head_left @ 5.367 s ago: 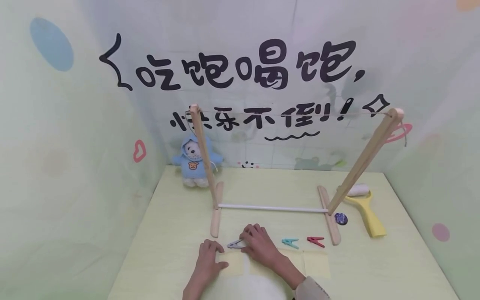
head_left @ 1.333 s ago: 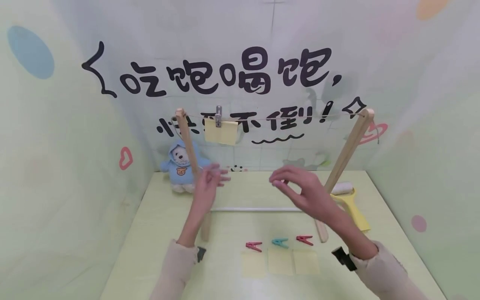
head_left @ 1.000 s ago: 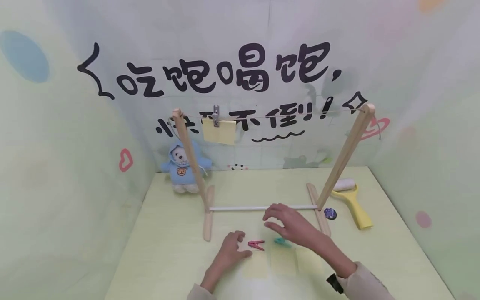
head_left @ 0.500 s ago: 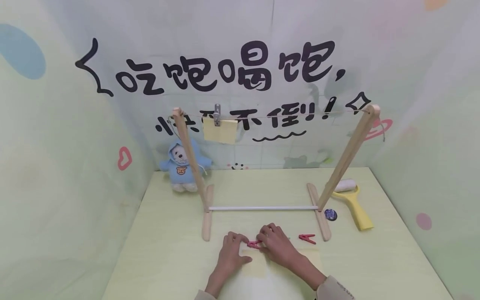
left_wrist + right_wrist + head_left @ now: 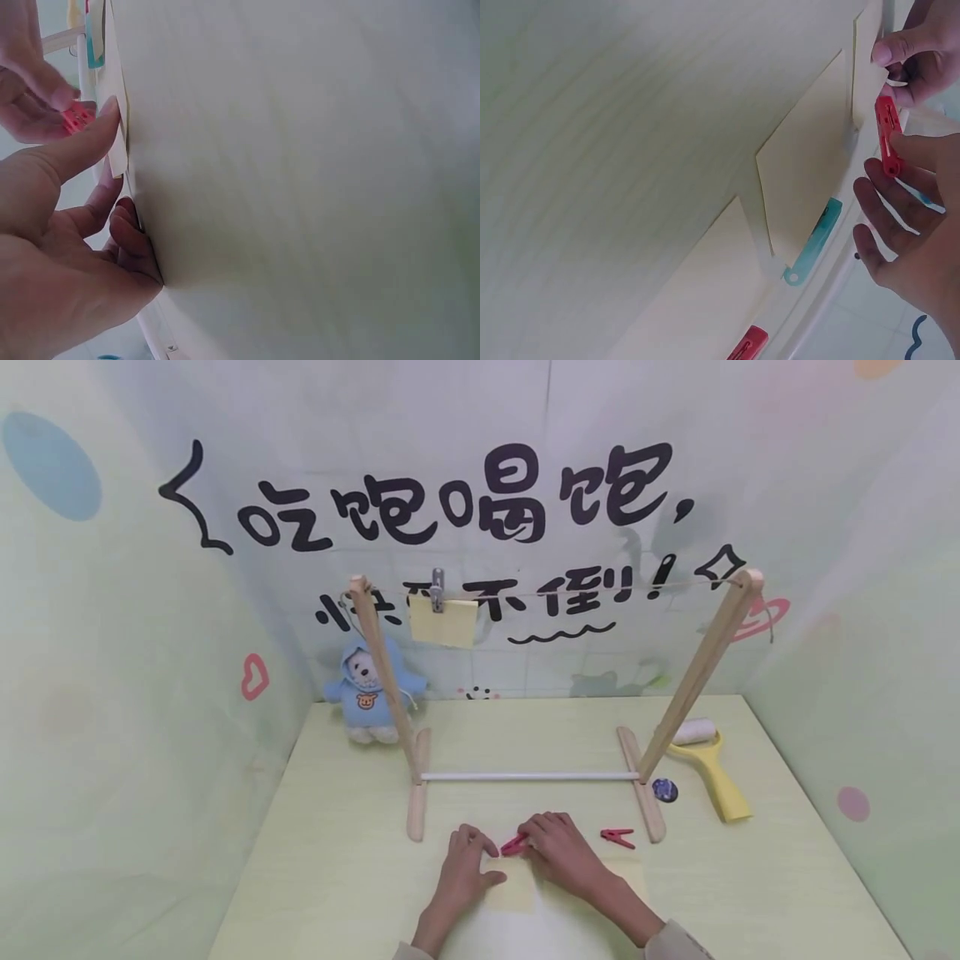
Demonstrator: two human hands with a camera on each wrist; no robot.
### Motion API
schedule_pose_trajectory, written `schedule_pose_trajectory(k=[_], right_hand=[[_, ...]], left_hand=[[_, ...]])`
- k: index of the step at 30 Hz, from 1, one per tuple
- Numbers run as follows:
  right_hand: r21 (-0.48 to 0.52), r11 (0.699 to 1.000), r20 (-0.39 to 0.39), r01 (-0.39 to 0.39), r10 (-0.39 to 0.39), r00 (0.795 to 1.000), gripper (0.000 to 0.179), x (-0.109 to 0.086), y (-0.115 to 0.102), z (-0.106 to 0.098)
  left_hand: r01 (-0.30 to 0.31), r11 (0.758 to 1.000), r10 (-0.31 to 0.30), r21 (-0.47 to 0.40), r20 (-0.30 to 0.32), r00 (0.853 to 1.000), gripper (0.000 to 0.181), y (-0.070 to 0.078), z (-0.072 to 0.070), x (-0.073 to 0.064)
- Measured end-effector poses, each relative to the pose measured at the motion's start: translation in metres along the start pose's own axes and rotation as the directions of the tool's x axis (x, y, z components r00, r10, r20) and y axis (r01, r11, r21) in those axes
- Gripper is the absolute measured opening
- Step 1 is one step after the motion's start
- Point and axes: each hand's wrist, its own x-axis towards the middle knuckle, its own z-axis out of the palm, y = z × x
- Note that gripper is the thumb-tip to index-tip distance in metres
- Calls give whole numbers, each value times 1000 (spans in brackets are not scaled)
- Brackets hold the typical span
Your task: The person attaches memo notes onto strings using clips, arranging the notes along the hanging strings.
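Note:
My right hand (image 5: pixel 564 853) holds a pinkish-red clothespin (image 5: pixel 513 844) between thumb and fingers, just above the top edge of the leftmost pale yellow paper note (image 5: pixel 512 892). My left hand (image 5: pixel 463 870) lies at that note's left side, its thumb on the paper and its index finger near the top corner, with a gap between them. In the right wrist view a teal clothespin (image 5: pixel 814 241) lies at the top edge of the middle note (image 5: pixel 802 161). The right hand hides it in the head view. Another red clothespin (image 5: pixel 617 837) lies above the rightmost note (image 5: pixel 626 872).
Behind the hands stands a wooden frame (image 5: pixel 693 685) with a white crossbar (image 5: pixel 528 776) and a string (image 5: pixel 600 589). A grey clothespin (image 5: pixel 438 591) holds a note (image 5: pixel 444 622) on the string. A plush toy (image 5: pixel 367 697), a yellow-handled roller (image 5: pixel 716 772) and a dark disc (image 5: pixel 665 790) sit around it.
A grey clothespin and a note have gone from the table to the string. Both hands then came back down, and the right hand has picked up and turned the leftmost red clothespin.

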Motion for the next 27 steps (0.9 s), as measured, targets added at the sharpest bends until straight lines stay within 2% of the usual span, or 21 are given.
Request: schedule_pose_trajectory(k=[3, 5, 7, 9, 11, 13, 15, 18, 21, 24, 27], right_hand=[[118, 993, -36, -12, 16, 999, 27, -1, 5, -3], [253, 966, -39, -48, 59, 997, 30, -2, 7, -6], [396, 912, -29, -102, 124, 992, 31, -2, 8, -11], [528, 830, 10, -180, 205, 979, 30, -3, 8, -17], [616, 750, 45, -243, 274, 961, 26, -4, 8, -22], [668, 692, 63, -274, 314, 947, 22, -4, 9, -28], [702, 655, 59, -280, 339, 939, 21, -3, 9, -34], [727, 635, 21, -260, 359, 933, 23, -1, 9, -42], [735, 633, 0, -244, 360, 933, 22, 2, 10, -51], [718, 671, -42, -186, 308, 951, 20, 5, 12, -58], [668, 742, -138, -64, 208, 968, 24, 16, 14, -74]], left_hand=[[-13, 1000, 13, 29, -2, 1000, 32, 1, 0, -1], [-14, 998, 14, 59, -5, 1000, 31, 1, 0, -1], [-21, 995, 22, 102, -11, 1000, 30, 2, 2, -1], [-22, 990, 25, 140, -19, 1000, 27, 4, 4, -1], [-15, 989, 19, 145, -30, 999, 22, 6, 6, -1], [-8, 993, 13, 116, -45, 999, 18, 9, 7, -3], [-5, 999, 8, 42, -63, 998, 14, 11, 6, -4], [-23, 995, 17, -94, -61, 998, 15, 12, 4, -5], [-23, 972, 13, -233, -45, 999, 23, 13, -1, -5], [15, 934, -42, -358, -68, 997, 31, 18, -8, -3], [22, 887, -102, -461, -149, 984, 33, 28, -18, 3]])
